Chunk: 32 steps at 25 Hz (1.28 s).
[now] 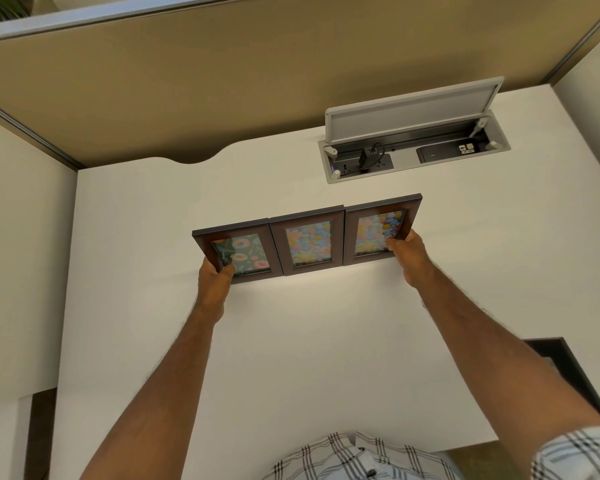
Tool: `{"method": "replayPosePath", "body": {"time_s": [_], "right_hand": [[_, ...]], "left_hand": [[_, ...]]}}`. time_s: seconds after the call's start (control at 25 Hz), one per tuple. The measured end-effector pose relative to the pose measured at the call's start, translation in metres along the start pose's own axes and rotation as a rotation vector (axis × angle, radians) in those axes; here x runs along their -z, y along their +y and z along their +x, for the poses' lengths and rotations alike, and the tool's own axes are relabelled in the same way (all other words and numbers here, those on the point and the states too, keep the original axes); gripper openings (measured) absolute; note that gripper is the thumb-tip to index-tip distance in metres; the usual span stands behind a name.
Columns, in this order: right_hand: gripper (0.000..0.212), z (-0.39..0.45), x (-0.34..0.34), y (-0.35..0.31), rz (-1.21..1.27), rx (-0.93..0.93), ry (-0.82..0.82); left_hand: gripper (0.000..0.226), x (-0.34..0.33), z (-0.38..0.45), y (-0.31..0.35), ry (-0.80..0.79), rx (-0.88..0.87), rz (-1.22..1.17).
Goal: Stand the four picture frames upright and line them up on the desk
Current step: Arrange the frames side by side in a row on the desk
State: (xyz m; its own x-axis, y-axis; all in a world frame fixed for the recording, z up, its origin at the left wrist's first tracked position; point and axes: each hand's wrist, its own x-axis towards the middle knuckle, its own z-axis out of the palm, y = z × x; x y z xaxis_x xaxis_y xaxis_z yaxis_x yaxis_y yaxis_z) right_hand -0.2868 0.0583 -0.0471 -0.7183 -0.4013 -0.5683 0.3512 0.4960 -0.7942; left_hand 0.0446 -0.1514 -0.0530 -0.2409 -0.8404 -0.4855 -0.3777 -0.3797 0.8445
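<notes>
Frames in row: three dark-brown picture frames stand upright side by side on the white desk (291, 358), just above picture centre, edges touching, the row climbing from 9 o'clock to 3 o'clock.
Left frame (238, 252): green print with doughnuts; it sits at the 9 o'clock end of the row.
Middle frame (309, 242): pastel flower print; it touches both neighbours.
Right frame (381, 232): pastel flower print as well; it is the 3 o'clock end, and its top edge is the highest in the picture.
Fourth frame (568, 368): a dark frame at about 4 o'clock near the desk's right edge, well apart from the row, partly behind the right forearm; whether it lies flat or leans cannot be told.
Left hand (215, 277): it pinches the lower outer corner of the left frame, thumb on the front over the glass, the other fingers curled behind the outer edge.
Right hand (411, 254): it grips the outer side of the right frame, thumb on the front face, fingers wrapped behind and pressed together.
Cable box (413, 150): a grey recessed box at 1 o'clock beyond the row, its lid (413, 110) raised, with sockets and a black plug (369, 155) inside.
Partition (222, 81): a tan panel at 12 o'clock along the desk's far edge.
Shirt (354, 459): checked fabric at 6 o'clock, with a matching sleeve at 5 o'clock.
</notes>
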Motion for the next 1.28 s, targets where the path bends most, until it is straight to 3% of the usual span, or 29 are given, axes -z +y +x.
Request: {"method": "replayPosePath", "body": {"time_s": [0.12,0.28,0.44,0.56,0.72,0.92,1.04,1.12,1.28], "right_hand": [[0.052,-0.009,-0.003,0.004,0.007,0.032,0.053],[0.071,-0.046,-0.009,0.022,0.013,0.061,0.268],[0.07,-0.102,-0.006,0.055,0.054,0.065,0.325],[0.066,-0.146,0.009,0.08,0.113,0.07,0.277],[0.056,-0.195,0.041,0.118,0.225,-0.035,0.279],[0.039,-0.227,0.09,0.163,0.549,-0.37,0.369],[0.039,-0.236,0.117,0.18,0.7,-0.525,0.38],[0.036,-0.241,0.131,0.189,0.708,-0.563,0.386],[0.033,-0.242,0.155,0.192,0.593,-0.514,0.601]], "left_hand": [[0.053,-0.008,-0.013,-0.001,0.12,-0.004,0.053],[0.067,-0.034,-0.053,-0.015,0.37,-0.029,0.134],[0.072,-0.07,-0.101,-0.025,0.36,0.033,0.187],[0.052,-0.105,-0.137,-0.031,0.138,-0.019,0.183],[0.022,-0.165,-0.182,-0.028,-0.328,-0.072,0.283],[0.024,-0.253,-0.235,-0.026,-0.769,-0.173,0.462],[0.054,-0.299,-0.259,-0.025,-0.925,-0.267,0.582],[0.062,-0.326,-0.271,-0.02,-0.986,-0.281,0.617],[0.03,-0.359,-0.275,-0.011,-1.008,-0.229,0.576]]}}
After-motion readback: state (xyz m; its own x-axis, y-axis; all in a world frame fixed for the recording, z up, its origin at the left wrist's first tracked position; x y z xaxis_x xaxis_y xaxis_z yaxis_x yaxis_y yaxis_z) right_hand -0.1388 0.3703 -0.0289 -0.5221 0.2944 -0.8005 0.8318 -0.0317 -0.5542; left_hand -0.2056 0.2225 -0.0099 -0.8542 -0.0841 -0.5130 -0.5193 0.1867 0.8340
